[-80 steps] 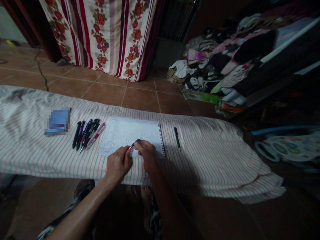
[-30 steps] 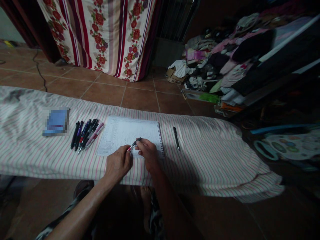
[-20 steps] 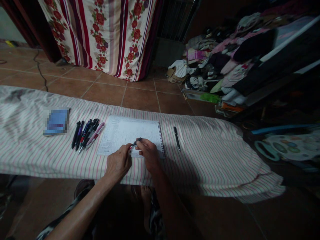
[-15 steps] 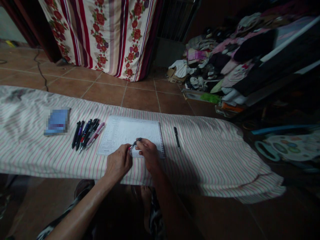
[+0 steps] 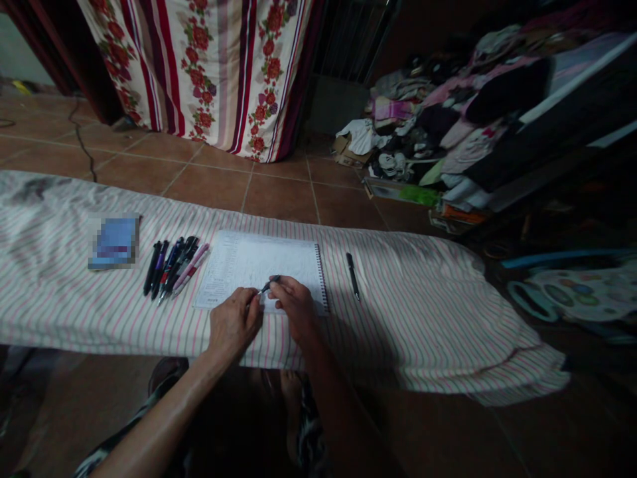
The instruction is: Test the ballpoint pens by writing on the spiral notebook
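Observation:
Both hands meet over the near edge of a spiral notebook point(image 5: 259, 260) lying on a striped cloth point(image 5: 423, 312). My left hand point(image 5: 233, 325) and my right hand point(image 5: 294, 307) are closed on the two ends of one small pen point(image 5: 269, 286), which slants up to the right between them. The pen's dark end shows above my right fingers; its other end is hidden in my left fingers. A row of several pens point(image 5: 172, 265) lies left of the notebook. A single black pen point(image 5: 352, 275) lies right of it.
A blurred blue packet point(image 5: 113, 240) rests on the cloth at the left. Beyond the cloth are brown floor tiles point(image 5: 279, 192), a floral striped curtain point(image 5: 209, 73) and a heap of clothes point(image 5: 448, 126). A colourful toy point(image 5: 572, 292) lies at the right.
My left hand has closed further over the pen, so its pink part no longer shows. The hands have barely shifted. Everything else stays put.

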